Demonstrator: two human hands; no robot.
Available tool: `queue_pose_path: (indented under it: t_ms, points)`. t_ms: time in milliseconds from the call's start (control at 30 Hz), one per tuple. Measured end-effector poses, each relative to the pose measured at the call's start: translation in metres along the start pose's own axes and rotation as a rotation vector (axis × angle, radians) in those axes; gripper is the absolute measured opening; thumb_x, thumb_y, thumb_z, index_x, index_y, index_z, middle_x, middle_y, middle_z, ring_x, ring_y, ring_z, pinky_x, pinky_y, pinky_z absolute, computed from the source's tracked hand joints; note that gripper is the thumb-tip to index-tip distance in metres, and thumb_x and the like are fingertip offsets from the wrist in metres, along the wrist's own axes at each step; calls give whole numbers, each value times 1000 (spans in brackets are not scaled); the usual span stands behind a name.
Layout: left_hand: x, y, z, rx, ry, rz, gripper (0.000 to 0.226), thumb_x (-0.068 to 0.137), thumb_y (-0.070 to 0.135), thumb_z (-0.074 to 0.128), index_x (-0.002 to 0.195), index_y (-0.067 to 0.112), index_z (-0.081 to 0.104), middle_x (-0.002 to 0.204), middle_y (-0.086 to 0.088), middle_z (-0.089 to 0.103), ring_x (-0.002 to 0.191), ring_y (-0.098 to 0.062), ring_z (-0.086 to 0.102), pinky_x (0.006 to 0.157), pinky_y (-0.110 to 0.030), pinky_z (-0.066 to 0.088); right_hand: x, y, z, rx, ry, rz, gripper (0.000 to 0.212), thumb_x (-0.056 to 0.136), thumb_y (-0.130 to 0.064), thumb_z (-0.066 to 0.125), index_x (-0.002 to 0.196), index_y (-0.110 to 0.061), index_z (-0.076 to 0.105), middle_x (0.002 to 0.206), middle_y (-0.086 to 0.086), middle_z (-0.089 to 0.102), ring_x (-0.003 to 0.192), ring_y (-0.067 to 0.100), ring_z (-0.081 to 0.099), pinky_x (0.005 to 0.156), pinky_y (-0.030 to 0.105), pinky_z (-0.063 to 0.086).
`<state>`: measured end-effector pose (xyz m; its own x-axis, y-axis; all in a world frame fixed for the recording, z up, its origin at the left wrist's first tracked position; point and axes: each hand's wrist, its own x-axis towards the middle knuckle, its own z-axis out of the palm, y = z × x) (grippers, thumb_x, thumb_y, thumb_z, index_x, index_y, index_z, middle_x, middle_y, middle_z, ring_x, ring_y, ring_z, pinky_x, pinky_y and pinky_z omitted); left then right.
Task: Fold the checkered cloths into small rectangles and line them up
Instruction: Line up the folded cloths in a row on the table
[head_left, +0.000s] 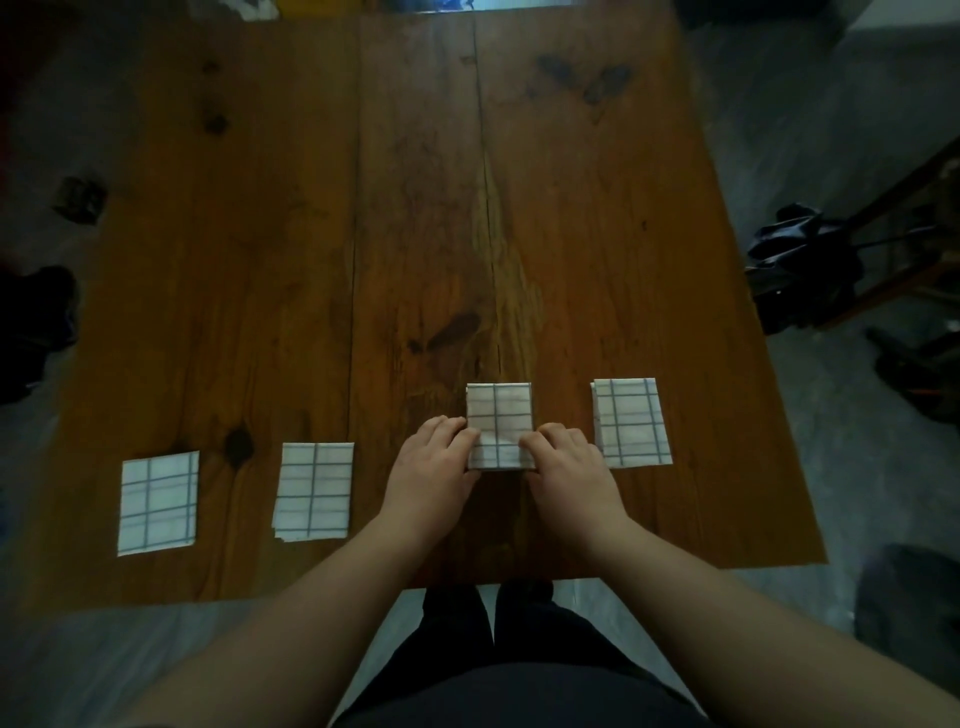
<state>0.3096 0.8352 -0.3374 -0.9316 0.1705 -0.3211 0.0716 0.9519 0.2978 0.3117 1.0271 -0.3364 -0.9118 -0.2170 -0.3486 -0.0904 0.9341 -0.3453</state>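
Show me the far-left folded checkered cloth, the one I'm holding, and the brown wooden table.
far-left folded checkered cloth (158, 503), head view, centre.
held folded checkered cloth (498, 408), head view, upper half.
brown wooden table (311, 234), head view, bare top.

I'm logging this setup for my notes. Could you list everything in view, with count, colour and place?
Checkered cloths: four, white with grey lines, folded, in a loose row on the table: leftmost cloth, second cloth, third cloth between the hands, rightmost cloth.
Table: one, brown wood, fills the middle of the view.
Floor: grey, around the table.
Dark objects: several, black, left and right of the table; too dim to identify.
Trousers: dark, bottom centre.
Left hand: one, touching the third cloth's left edge.
Right hand: one, touching its right edge.
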Motion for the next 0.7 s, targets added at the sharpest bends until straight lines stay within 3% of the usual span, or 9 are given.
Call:
queue_pose_path:
  t_ms: [267,500,700]
  points:
    - [-38,-28,-18,-69,78,-73,53,97,31,60,147,30,44,155,6,41,147,-15,28,121,-37,27,-12,-29,-4,21,15,-119,42,98,-35,55,138,-31,45,141,-8,45,128,14,41,109,32,37]
    - [-75,-118,-43,-108,120,-126,41,96,29,62,136,26,53,140,6,53,133,-14,43,111,-32,37,-15,-120,21,8,-14,-214,45,98,-35,55,141,-27,45,140,-5,48,127,16,43,109,31,36]
    - [-102,-191,-50,-88,38,-74,46,92,37,65,135,29,52,141,6,48,133,-15,39,113,-34,34,-14,-199,58,12,-12,-134,45,97,-38,55,140,-30,44,138,-5,49,124,16,45,105,33,42]
